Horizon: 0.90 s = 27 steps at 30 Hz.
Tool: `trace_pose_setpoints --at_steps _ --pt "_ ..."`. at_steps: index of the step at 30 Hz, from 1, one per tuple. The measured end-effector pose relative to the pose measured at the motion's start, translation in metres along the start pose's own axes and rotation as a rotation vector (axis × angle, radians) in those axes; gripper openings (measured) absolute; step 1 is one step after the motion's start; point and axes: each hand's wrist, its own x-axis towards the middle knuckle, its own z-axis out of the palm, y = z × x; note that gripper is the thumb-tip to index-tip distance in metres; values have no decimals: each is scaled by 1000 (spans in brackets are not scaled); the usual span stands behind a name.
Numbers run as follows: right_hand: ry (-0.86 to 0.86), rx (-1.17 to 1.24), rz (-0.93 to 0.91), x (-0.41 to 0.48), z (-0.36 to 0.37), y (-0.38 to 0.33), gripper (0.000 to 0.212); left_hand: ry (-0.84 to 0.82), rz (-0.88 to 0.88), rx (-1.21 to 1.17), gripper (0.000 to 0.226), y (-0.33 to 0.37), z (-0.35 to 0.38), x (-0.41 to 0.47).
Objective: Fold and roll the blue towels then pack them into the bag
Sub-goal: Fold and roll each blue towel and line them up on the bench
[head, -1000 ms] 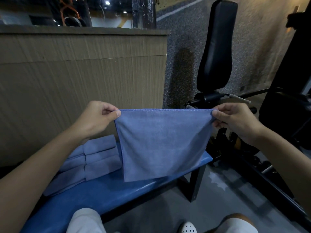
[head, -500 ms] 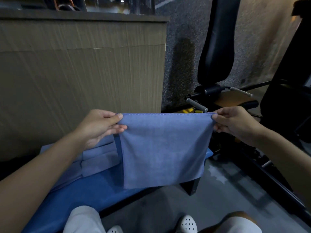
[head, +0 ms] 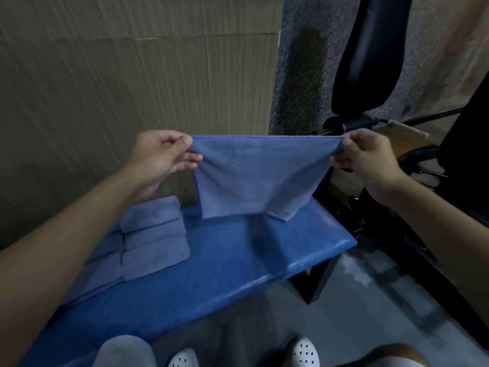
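A blue towel [head: 254, 176] hangs stretched between my hands above the blue padded bench [head: 238, 263]. My left hand [head: 161, 154] pinches its top left corner and my right hand [head: 367, 157] pinches its top right corner. The towel's bottom edge touches the bench top, and its lower right corner folds under. Several rolled blue towels [head: 154, 238] lie side by side on the bench's left part, below my left forearm. No bag is in view.
A wooden panel wall [head: 132, 75] rises behind the bench. A black padded gym seat back [head: 370, 49] and its metal frame stand at the right. The grey floor [head: 344, 313] and my white shoes [head: 304, 352] show below.
Both hands have moved the towel forward and down, so its bottom edge now rests on the bench instead of hanging over the front. The camera has tilted down.
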Motion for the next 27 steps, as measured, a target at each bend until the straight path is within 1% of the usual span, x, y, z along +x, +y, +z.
trace_pose_setpoints --at_steps 2,5,10,12,15,18,21,24,27 --pt "-22 19 5 -6 2 7 22 -1 11 16 12 -12 -3 -6" --pt "-82 8 88 -28 3 33 16 -47 -15 62 11 -46 -5 -26" --pt "-192 -51 323 -91 1 99 22 -111 -192 208 13 -122 -10 -78" --pt "-243 -96 409 -120 -1 117 23 -145 -283 232 13 -148 -14 -103" --pt "-276 -129 467 -149 -9 131 20 -231 -356 305 10 -170 -19 -132" --pt "-289 -193 444 -161 -16 135 21 -308 -351 406 10 -174 -23 -143" --pt "-298 -298 372 -163 -19 134 22 -327 -310 493 12 -170 -23 -143" --pt "-250 -320 321 -157 -18 137 19 -318 -270 524 13 -167 -22 -135" --pt "-179 -331 270 -142 -10 142 18 -268 -242 547 14 -169 -14 -119"
